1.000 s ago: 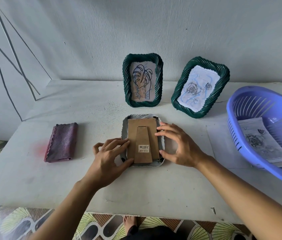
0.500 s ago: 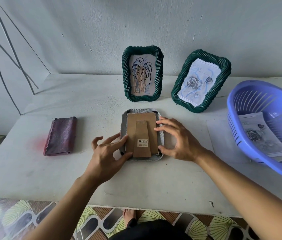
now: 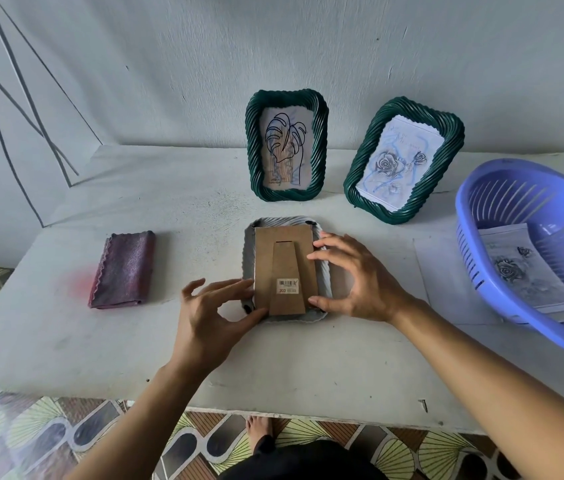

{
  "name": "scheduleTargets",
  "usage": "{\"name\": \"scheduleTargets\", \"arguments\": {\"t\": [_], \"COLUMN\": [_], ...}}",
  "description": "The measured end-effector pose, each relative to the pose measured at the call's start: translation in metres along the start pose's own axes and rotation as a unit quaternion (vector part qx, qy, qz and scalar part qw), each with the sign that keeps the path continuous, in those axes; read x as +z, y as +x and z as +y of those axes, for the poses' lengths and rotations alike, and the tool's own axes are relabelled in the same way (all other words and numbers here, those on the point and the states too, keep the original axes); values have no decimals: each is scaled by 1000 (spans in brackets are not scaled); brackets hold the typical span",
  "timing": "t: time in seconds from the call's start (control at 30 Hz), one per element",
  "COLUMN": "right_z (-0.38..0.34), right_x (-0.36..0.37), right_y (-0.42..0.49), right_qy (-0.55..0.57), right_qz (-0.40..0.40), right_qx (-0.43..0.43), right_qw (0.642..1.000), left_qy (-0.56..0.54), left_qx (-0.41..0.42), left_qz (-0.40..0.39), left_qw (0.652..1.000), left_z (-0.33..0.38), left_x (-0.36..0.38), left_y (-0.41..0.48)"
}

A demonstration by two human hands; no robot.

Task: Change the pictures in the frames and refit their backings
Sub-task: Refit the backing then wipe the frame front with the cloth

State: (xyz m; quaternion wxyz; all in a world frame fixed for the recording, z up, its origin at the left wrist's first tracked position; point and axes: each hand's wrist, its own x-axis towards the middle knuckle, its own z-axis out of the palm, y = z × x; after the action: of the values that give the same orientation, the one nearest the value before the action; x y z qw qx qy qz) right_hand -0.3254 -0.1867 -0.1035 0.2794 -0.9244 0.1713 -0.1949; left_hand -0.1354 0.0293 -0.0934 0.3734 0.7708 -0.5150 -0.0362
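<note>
A pale grey frame point(image 3: 282, 223) lies face down in the middle of the table, its brown cardboard backing point(image 3: 285, 258) with a folded stand on top. My left hand point(image 3: 211, 317) touches the backing's left edge and lower left corner with fingertips and thumb. My right hand point(image 3: 360, 282) rests its fingertips on the backing's right edge, thumb at the lower right corner. Two dark green frames stand at the back: one point(image 3: 253, 150) shows a leaf drawing, the other point(image 3: 435, 168) leans and shows a rose drawing.
A blue plastic basket point(image 3: 550, 209) at the right holds a stack of printed pictures point(image 3: 522, 271). A white sheet point(image 3: 439, 271) lies beside it. A folded purple cloth point(image 3: 124, 268) lies at the left. The table's front edge is near me.
My left fingers have slid down the backing's left edge, and my thumb has come to its lower corner. My right hand has barely moved. The frame lies where it was.
</note>
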Motion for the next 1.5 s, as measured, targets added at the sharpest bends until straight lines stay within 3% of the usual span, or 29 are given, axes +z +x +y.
{"name": "scheduleTargets", "arguments": {"t": [0.73, 1.17, 1.5], "right_z": [0, 0, 0], "right_x": [2, 3, 4], "right_y": [0, 2, 2], "right_qy": [7, -24, -34], "right_qz": [20, 4, 10], "right_qx": [-7, 0, -6], "right_qw": [1000, 1000, 999], "left_qy": [-82, -54, -7], "left_qx": [-28, -26, -5], "left_qz": [-27, -23, -64], "left_qw": [996, 998, 998], "left_z": [3, 10, 15], "left_x": [-3, 0, -6], "left_y": [1, 0, 4]}}
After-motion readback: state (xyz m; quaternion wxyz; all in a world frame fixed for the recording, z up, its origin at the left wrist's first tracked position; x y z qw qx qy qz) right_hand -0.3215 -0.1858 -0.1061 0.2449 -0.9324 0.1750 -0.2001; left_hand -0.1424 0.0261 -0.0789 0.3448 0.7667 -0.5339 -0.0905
